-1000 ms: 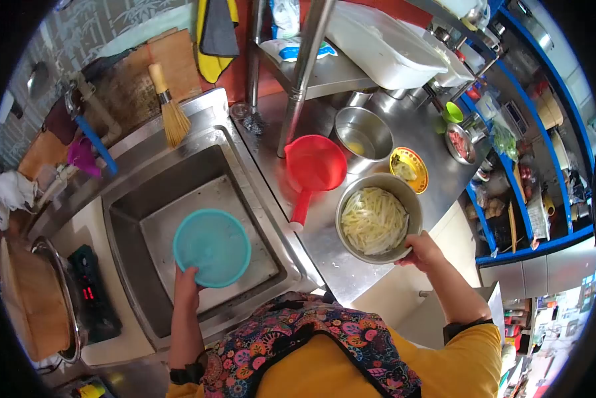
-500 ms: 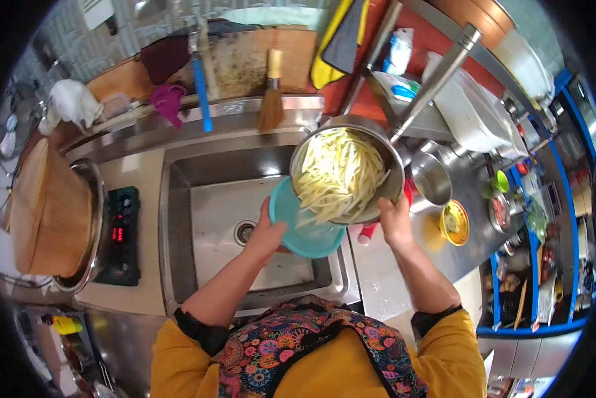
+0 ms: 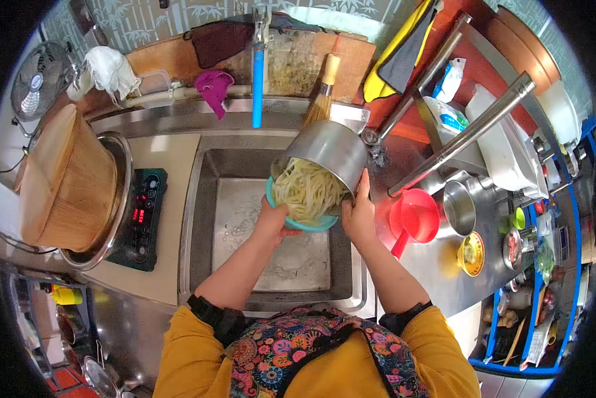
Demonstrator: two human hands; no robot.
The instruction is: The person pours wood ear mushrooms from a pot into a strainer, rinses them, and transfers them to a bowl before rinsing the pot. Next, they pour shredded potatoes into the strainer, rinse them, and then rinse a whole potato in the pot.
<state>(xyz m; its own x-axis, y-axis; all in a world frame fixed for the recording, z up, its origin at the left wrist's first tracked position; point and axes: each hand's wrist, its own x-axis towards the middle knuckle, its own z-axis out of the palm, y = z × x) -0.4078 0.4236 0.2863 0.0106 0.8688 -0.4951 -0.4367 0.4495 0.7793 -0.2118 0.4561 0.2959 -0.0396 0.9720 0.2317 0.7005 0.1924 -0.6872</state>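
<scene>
Over the sink (image 3: 298, 268), a deep stainless steel pot (image 3: 331, 147) is tipped on its side with its mouth facing down and left. My right hand (image 3: 359, 217) is closed on the pot's right rim. Pale yellow-green vegetable strips (image 3: 304, 189) fill the pot's mouth and hang over a teal plastic basin (image 3: 321, 225) underneath. That basin is gripped at its left edge by my left hand (image 3: 271, 219); most of it is hidden behind the pot and strips. Water with bubbles shows on the sink floor.
Right of the sink are a red dipper (image 3: 414, 213), a steel pot (image 3: 458, 207) and a yellow bowl (image 3: 470, 255). To the left, a wooden steamer (image 3: 69, 189) stands beside a lit induction cooker (image 3: 141, 219). A blue hose (image 3: 258, 83) and a brush (image 3: 322, 96) are behind the sink.
The steel pot has tilted much further and moved left over the sink, carrying the strips lower over the teal basin. Water now shows in the sink. The view has shifted.
</scene>
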